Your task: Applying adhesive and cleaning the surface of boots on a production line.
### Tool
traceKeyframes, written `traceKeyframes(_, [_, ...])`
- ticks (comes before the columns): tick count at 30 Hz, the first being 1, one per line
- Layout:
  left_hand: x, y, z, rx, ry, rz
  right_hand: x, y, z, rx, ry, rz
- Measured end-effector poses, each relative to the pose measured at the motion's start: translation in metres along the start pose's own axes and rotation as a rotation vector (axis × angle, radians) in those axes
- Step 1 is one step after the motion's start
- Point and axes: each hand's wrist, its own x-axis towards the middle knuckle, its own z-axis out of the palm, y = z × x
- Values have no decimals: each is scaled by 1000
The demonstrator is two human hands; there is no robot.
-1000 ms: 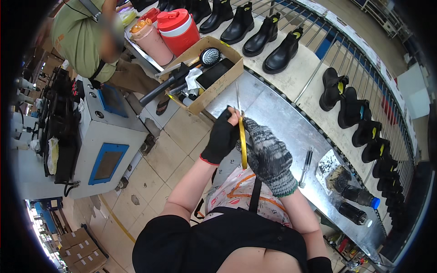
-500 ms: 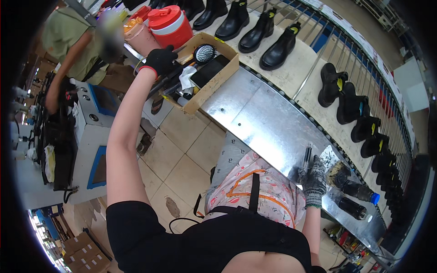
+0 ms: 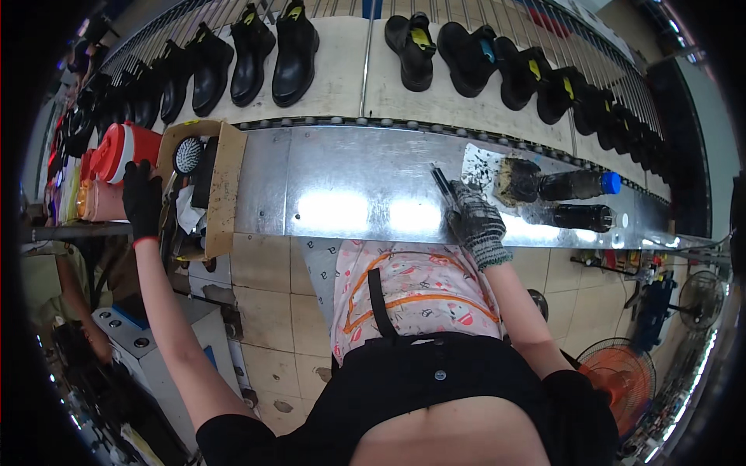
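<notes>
Head view: right hand [image 3: 475,221] in knit glove closed on dark thin tool [image 3: 443,185], long axis pointing far-left over metal bench [image 3: 350,186]. Left hand [image 3: 141,198], black-gloved, fingers curled at cardboard box [image 3: 225,186] left; grip cannot be told.

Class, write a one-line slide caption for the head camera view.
Left hand in black glove reaches at cardboard box; right hand in knit glove rests on metal bench before black boots.

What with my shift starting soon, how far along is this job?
Apparently done: black boots stand in a row on the conveyor. In hand: the left hand reaches to the cardboard box, and the right hand rests on a thin dark tool on the steel table. Left: unclear, since no boot lies on the table.
</notes>
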Motion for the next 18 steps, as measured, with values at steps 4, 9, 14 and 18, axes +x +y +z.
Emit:
traceKeyframes(4, [10, 102, -36, -750, 17, -114, -11, 1, -7, 170, 84, 85])
traceKeyframes(9, [-40, 251, -26, -1137, -186, -208, -46, 25, -19, 361, 325, 88])
traceKeyframes(14, [-69, 378, -11, -1649, -550, -305, -83, 66, -16, 338, 483, 225])
traceKeyframes(18, [-54, 437, -36, -1651, -656, -147, -104, 79, -6, 334, 335, 398])
